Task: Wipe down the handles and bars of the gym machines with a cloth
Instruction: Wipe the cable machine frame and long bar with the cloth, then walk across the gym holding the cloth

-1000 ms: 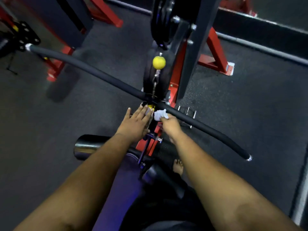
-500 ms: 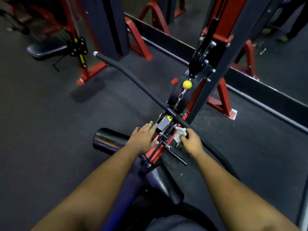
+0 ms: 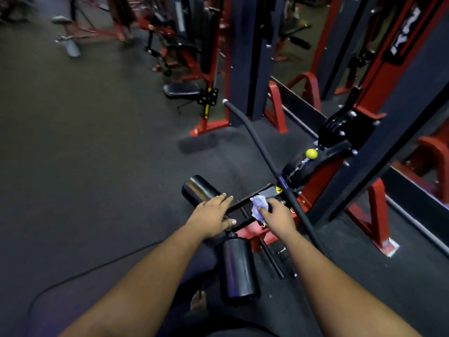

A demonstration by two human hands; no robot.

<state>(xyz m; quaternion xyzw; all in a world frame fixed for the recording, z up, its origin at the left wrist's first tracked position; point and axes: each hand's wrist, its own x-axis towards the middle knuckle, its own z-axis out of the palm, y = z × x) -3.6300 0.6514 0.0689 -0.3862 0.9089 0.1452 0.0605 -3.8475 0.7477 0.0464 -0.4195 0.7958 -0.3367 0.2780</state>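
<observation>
Since a second ago the right hand [image 3: 275, 216] has come off the long padded bar [image 3: 264, 159] and dropped to the black frame of the machine, and the camera has lifted to take in far more of the gym. That hand now pinches a crumpled pale cloth [image 3: 259, 206] between curled fingers and thumb, the cloth touching a flat black bracket [image 3: 252, 199] just inboard of the bar's middle. Its partner, the left hand [image 3: 211, 216], lies with fingers straight and close together on the end of the near roller pad [image 3: 197, 189], seemingly steadying it — holding nothing. A second roller pad [image 3: 237, 268] hangs below the wrists, and a yellow ball [image 3: 311, 153] sits on the cable by the red upright. By my reading the step in hand is wiping the small fittings around the pad bracket, with the padded bar beside it either done or waiting. Next would come a firm rub along the bracket, then a reach outward along the bar — its far end lies well apart from the cloth
</observation>
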